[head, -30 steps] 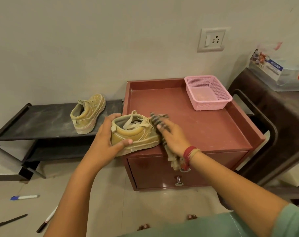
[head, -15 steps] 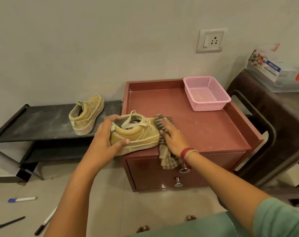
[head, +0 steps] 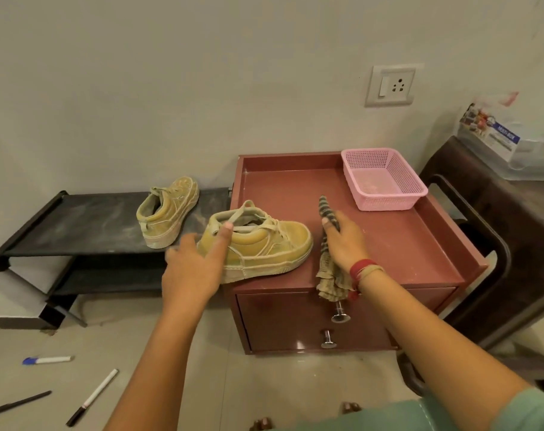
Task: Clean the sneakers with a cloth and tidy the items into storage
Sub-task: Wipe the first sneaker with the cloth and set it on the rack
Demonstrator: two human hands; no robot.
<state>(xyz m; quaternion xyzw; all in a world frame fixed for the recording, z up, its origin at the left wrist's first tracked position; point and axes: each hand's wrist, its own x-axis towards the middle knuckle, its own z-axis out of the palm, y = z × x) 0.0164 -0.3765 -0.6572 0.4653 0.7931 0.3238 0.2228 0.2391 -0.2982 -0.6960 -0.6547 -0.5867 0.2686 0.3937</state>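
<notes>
- Head view: left hand [head: 191, 269] fingers spread, loose on the heel side of the sneaker [head: 261, 244] at the front left edge of the cabinet [head: 389, 244] top.
- Right hand [head: 345, 241] fingers closed on the cloth [head: 328, 269], which hangs over the front edge, apart from the sneaker's toe.
- Second sneaker [head: 166, 209] on the shoe rack [head: 78, 222]; pink basket [head: 385, 181] in the back right corner.

Only one label reads at all: the clear box [head: 513, 147] at the far right, on the dark table [head: 482, 194], carries a blue strip saying "MULTI-BOX". The smaller print under it is too blurred to read.
</notes>
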